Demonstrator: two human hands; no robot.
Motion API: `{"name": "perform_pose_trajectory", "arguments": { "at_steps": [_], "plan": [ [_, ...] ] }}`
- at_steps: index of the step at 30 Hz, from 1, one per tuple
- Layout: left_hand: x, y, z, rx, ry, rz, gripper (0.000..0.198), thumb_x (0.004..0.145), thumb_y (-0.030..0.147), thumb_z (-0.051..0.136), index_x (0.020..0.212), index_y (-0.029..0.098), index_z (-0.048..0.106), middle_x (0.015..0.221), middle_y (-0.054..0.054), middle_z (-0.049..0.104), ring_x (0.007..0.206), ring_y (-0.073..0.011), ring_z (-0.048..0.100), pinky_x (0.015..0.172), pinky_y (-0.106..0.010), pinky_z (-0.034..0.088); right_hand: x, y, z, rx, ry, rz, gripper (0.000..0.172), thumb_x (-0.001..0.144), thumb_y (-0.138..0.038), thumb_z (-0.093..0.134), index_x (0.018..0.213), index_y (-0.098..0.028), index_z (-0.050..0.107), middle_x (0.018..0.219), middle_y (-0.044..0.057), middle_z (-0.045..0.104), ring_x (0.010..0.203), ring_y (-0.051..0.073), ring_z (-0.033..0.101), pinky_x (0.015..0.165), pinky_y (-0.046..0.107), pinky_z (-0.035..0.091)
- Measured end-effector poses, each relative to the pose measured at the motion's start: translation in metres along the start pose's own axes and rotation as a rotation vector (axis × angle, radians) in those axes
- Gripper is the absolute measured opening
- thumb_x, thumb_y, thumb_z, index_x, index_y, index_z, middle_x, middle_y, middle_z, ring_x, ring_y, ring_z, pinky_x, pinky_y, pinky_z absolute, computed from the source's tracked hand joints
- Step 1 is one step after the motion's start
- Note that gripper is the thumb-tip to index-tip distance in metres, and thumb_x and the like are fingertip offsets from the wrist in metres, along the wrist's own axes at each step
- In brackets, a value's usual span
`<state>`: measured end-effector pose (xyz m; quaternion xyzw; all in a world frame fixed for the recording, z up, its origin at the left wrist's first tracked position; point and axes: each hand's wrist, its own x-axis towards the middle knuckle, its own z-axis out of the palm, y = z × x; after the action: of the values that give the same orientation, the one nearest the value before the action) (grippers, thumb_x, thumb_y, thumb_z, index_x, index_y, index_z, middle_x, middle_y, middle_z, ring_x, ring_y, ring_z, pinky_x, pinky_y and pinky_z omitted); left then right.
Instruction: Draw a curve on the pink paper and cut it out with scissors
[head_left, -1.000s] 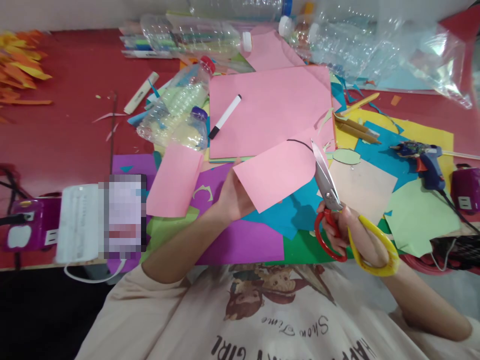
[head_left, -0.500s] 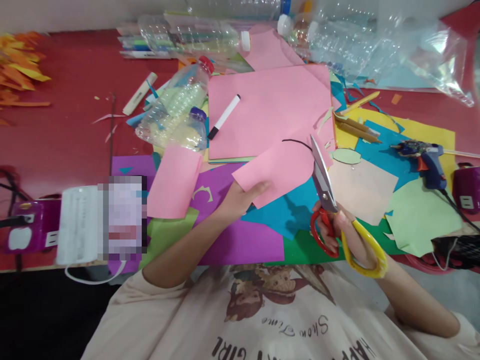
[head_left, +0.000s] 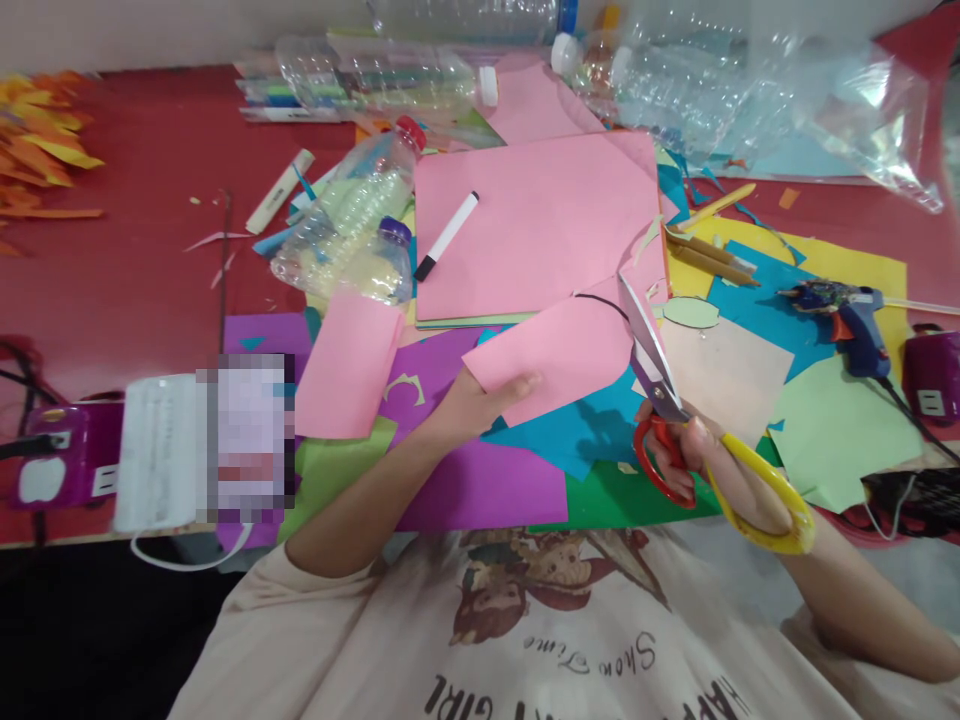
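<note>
My left hand (head_left: pixel 491 400) pinches the lower left side of a piece of pink paper (head_left: pixel 562 355), thumb on top. A curved black line runs near the paper's upper right edge. My right hand (head_left: pixel 694 455) grips scissors (head_left: pixel 655 365) with one red and one yellow handle. Their blades point up and away, at the right edge of the pink paper, along the black line. Behind the paper lies a stack of pink sheets (head_left: pixel 555 220) with a black-capped white marker (head_left: pixel 448 235) on it. Another pink sheet (head_left: pixel 349 370) rests left of my left hand.
Plastic bottles (head_left: pixel 360 200) lie at the left and along the back. A blue glue gun (head_left: pixel 855 320) sits on coloured paper at the right, near brown pencils (head_left: pixel 712 257). A white face mask (head_left: pixel 161 450) and a purple socket box (head_left: pixel 71 450) stand at the left edge.
My right hand and the scissors have shifted slightly right and down, and the handles have spread a little wider. The pink paper has tilted slightly in my left hand.
</note>
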<state>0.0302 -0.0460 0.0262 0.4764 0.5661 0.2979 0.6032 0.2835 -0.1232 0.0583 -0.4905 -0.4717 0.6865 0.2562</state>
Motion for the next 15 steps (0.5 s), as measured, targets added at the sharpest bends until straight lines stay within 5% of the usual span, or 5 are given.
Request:
{"name": "perform_pose_trajectory", "arguments": {
  "at_steps": [3, 7, 11, 15],
  "plan": [
    [0.001, -0.002, -0.004, 0.043, -0.001, -0.053, 0.042, 0.061, 0.048, 0.075, 0.09, 0.02, 0.069, 0.081, -0.004, 0.072, 0.081, -0.023, 0.068, 0.06, -0.029, 0.056, 0.001, -0.002, 0.001, -0.049, 0.027, 0.002, 0.036, 0.096, -0.054, 0.029, 0.08, -0.024, 0.039, 0.055, -0.005, 0.036, 0.043, 0.01, 0.032, 0.042, 0.026, 0.035],
    [0.0, -0.001, -0.01, 0.083, -0.01, -0.136, 0.047, 0.062, 0.052, 0.072, 0.091, 0.016, 0.069, 0.071, -0.003, 0.068, 0.053, -0.0163, 0.06, 0.036, -0.023, 0.041, 0.0, -0.002, -0.004, -0.126, 0.013, -0.008, 0.036, 0.097, -0.053, 0.028, 0.081, -0.023, 0.042, 0.054, -0.005, 0.036, 0.042, 0.01, 0.032, 0.041, 0.026, 0.033],
    [0.0, 0.004, -0.01, 0.042, 0.046, -0.164, 0.046, 0.061, 0.046, 0.073, 0.096, 0.017, 0.067, 0.084, -0.004, 0.071, 0.059, -0.0171, 0.062, 0.035, -0.022, 0.044, -0.001, -0.001, -0.006, -0.164, 0.035, 0.027, 0.034, 0.096, -0.054, 0.031, 0.092, -0.023, 0.046, 0.054, -0.006, 0.037, 0.041, 0.011, 0.032, 0.039, 0.027, 0.033],
    [0.004, 0.008, -0.009, -0.03, 0.058, -0.052, 0.043, 0.06, 0.039, 0.075, 0.098, 0.018, 0.068, 0.097, -0.006, 0.073, 0.089, -0.025, 0.067, 0.062, -0.029, 0.058, -0.001, -0.002, -0.005, -0.135, 0.064, 0.068, 0.038, 0.092, -0.06, 0.034, 0.091, -0.023, 0.043, 0.055, -0.007, 0.036, 0.039, 0.009, 0.029, 0.035, 0.025, 0.029]
  ]
}}
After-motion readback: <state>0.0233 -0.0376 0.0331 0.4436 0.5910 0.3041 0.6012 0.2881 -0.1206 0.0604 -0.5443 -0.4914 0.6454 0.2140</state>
